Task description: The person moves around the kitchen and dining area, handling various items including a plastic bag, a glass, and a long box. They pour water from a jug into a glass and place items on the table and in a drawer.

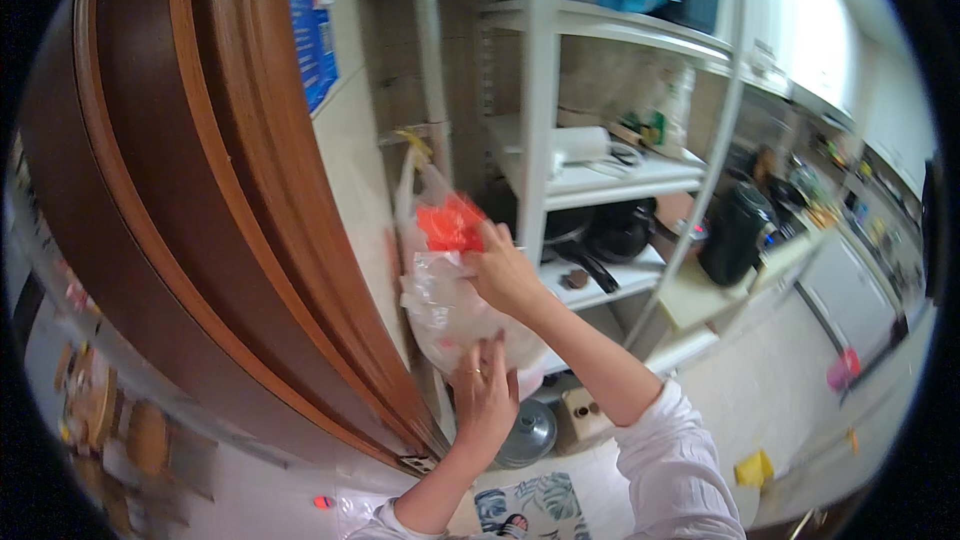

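A translucent plastic bag (pixel 442 307), stuffed with pale plastic, hangs by its handles from a yellow tie (pixel 415 141) beside a white pipe. At its upper part is a crumpled red plastic bag (pixel 450 223), blurred by motion. My right hand (pixel 506 270) grips the red bag's right edge, its fingertips partly hidden. Lower down, my left hand (pixel 484 390) rests against the front of the hanging bag with its fingers apart.
A brown wooden door frame (pixel 247 165) rises close on the left. White shelving (pixel 538 105) stands right of the bag, holding a frying pan (pixel 589 262) with its handle outward. Below are a water jug (pixel 529 435) and a leaf-patterned mat (pixel 536 502). A black appliance (pixel 731 236) stands farther right.
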A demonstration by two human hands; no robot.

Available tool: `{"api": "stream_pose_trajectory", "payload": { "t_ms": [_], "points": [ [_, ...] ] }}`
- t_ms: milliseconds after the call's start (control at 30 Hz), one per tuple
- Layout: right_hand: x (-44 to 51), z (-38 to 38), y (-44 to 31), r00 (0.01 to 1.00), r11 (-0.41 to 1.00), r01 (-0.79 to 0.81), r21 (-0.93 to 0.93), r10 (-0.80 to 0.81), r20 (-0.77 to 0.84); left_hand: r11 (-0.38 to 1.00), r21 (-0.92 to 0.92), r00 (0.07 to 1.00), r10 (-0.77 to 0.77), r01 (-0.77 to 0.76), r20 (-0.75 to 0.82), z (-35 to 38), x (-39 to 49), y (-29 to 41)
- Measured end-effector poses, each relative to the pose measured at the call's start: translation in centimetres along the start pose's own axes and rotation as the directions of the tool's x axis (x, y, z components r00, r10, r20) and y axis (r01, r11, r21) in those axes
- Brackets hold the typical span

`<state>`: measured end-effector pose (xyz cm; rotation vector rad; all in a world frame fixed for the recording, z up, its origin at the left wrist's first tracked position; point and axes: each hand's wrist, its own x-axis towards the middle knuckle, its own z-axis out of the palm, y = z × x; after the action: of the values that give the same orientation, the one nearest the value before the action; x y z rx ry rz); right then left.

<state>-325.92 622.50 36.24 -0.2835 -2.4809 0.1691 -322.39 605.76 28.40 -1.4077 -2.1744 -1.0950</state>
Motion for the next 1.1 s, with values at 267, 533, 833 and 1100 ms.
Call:
{"api": "stream_pose_trajectory", "payload": {
  "t_ms": [267, 533, 833, 1100],
  "points": [
    [8.6, 12.9, 8.2, 0.901, 0.9, 0.273, -0.34, -0.116, 0.417, 0.999, -0.013, 0.995, 0.053, -0.052, 0.086, 1.2, 0.3, -0.1],
    [6.6, 12.7, 7.8, 0.922, 0.925, 0.257, -0.279, -0.148, 0.358, 0.954, -0.132, 0.956, 0.282, -0.27, 0.085, -6.1, -6.4, -0.8],
    [-1.1, 7.3, -9.3, 0.982, 0.98, 0.16, -0.115, -0.17, -0.082, 0.78, -0.45, 0.867, -0.229, 0.435, 0.442, -23.5, -30.0, -13.0],
    [-10.2, 24.9, -38.3, 0.923, 0.888, 0.172, 0.427, -0.296, 0.245, 0.672, -0.108, 0.676, -0.699, 0.732, 0.231, -42.4, -44.9, -23.3]
  ]
}}
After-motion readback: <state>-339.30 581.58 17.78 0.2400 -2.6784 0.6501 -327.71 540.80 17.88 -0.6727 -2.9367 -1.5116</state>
